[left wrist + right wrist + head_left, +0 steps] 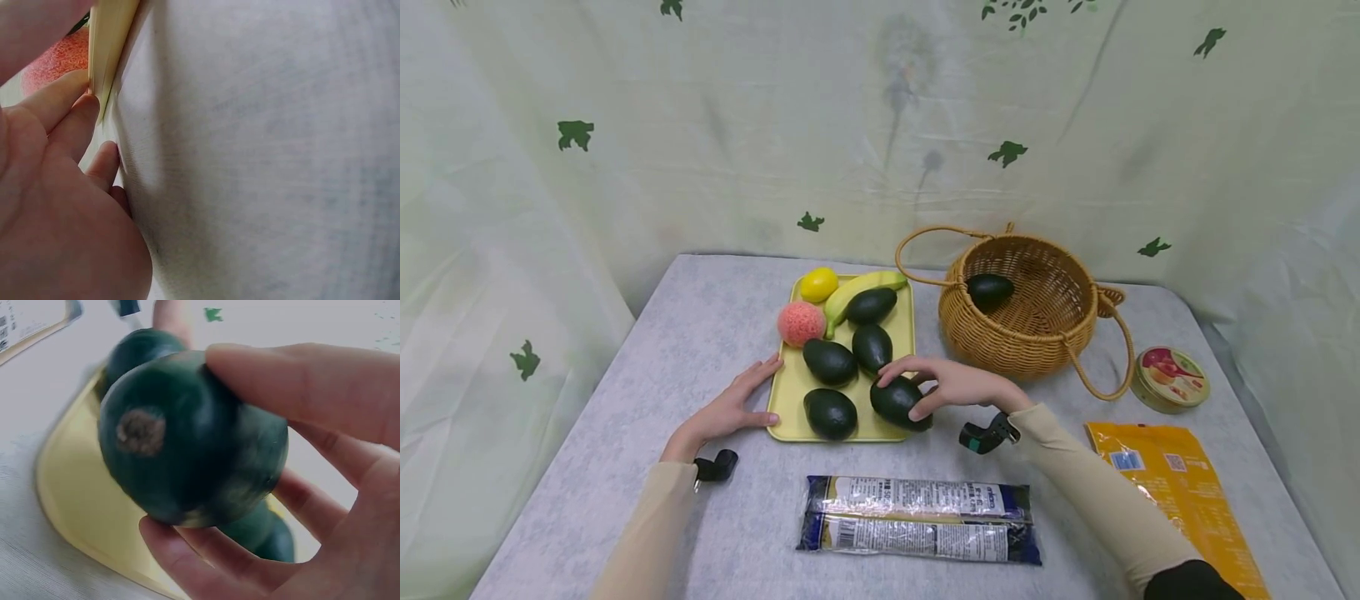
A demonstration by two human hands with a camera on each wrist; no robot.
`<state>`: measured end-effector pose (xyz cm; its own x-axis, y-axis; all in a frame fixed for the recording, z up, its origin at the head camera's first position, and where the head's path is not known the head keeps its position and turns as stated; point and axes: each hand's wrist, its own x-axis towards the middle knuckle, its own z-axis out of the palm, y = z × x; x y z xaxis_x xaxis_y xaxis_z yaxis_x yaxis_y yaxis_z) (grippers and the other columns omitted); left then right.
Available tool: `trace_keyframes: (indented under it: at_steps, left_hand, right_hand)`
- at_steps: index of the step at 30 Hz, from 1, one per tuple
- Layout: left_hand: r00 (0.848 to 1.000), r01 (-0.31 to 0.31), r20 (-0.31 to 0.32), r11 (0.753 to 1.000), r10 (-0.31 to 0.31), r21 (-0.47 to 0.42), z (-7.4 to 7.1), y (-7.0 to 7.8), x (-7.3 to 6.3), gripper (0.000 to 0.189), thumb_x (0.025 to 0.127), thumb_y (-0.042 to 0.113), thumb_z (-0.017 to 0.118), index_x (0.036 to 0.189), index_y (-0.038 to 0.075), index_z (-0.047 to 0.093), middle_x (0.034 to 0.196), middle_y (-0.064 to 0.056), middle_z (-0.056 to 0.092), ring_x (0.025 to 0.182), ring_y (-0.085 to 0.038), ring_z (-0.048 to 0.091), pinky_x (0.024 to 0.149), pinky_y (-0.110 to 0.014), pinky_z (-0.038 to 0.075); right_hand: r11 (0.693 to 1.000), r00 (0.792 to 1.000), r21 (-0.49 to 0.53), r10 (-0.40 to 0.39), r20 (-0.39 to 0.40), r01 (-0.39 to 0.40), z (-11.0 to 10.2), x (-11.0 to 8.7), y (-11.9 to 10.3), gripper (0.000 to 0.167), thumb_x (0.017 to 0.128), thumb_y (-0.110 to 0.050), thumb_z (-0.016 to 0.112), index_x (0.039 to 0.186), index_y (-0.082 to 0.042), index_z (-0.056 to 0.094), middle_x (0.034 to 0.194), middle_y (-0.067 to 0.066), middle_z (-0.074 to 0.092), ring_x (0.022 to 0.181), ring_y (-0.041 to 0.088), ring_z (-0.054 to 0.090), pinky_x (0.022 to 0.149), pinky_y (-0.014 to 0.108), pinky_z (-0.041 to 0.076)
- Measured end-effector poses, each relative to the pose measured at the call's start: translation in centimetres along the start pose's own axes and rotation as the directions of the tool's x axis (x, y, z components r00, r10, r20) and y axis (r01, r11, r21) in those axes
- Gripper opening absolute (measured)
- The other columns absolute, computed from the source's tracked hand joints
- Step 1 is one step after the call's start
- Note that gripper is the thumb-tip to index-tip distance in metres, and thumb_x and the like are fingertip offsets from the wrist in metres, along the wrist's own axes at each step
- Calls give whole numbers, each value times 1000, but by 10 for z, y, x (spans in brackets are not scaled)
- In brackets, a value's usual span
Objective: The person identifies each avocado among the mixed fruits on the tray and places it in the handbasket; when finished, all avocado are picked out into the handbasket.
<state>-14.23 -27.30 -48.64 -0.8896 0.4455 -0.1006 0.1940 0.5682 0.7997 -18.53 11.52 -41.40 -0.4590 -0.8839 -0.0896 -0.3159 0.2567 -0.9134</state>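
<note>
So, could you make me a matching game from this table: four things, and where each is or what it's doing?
1. right hand
2. left hand
3. banana
4. round tin

A. beside the wicker basket
B. holding an avocado
C. lying on the yellow tray
D. touching the tray's edge

Pairs: 1-B; 2-D; 3-C; 4-A

**Tray [790, 390] left, basket [992, 346] behind right**

At the tray's near right corner the right hand [955, 384] grips an avocado [892, 407]; left and behind lie four more avocados [830, 362], then banana [852, 295], lemon [818, 285], ball [801, 323]; left hand [730, 410] farther left; another avocado [989, 290] in the basket; tin [1170, 380] well right; pouch [1183, 492] right and before; two packs [917, 497] before the grip.
</note>
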Motion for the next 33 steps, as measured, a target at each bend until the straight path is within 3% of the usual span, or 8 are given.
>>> trace_keyframes:
  at_steps: [5,12,19,22,29,33]
  left_hand:
    - [1000,0,3,1000,0,3,0,1,-1,89,83,21,76,152,3,22,158,-15,10,142,-43,-2,107,-64,2]
    - [1000,12,8,1000,-12,-6,-1,2,-1,88,84,20,74,152,4,21,159,-14,10,142,-42,-3,107,-64,2]
    - [999,31,10,999,-31,-16,-1,5,-2,87,85,21,73,153,6,21,159,-13,9,142,-41,-4,107,-65,1]
    - [999,36,13,999,-36,-18,-1,6,-2,87,85,20,73,153,7,21,159,-12,9,142,-41,-4,107,-65,1]
    - [999,41,11,999,-41,-20,-1,7,-2,87,85,21,74,153,7,21,159,-12,9,142,-41,-4,107,-65,1]
    - [999,50,11,999,-50,-22,0,7,-2,88,84,21,74,153,8,21,159,-12,10,142,-41,-4,107,-65,1]
  right_hand:
    - [998,996,55,-2,-85,7,-16,-14,-12,51,87,-13,71,135,-15,54,145,2,42,134,19,36,106,46,31]
    - [977,973,213,39,-227,11,-48,-42,-37,52,89,-13,68,138,-16,51,147,1,39,129,28,43,97,47,43]
    - [973,912,228,70,-403,26,-87,-71,-48,52,90,-8,63,140,-16,49,147,5,36,125,36,44,90,43,49]
    - [967,882,254,99,-461,24,-102,-86,-48,50,92,-6,60,140,-17,48,146,5,35,122,34,45,89,38,50]
    - [942,822,327,130,-554,71,-128,-114,-37,50,92,4,54,138,-15,50,142,7,38,114,23,49,82,28,52]
    - [943,805,331,177,-566,26,-139,-126,-31,50,93,4,54,139,-15,49,143,6,34,111,21,50,79,28,53]
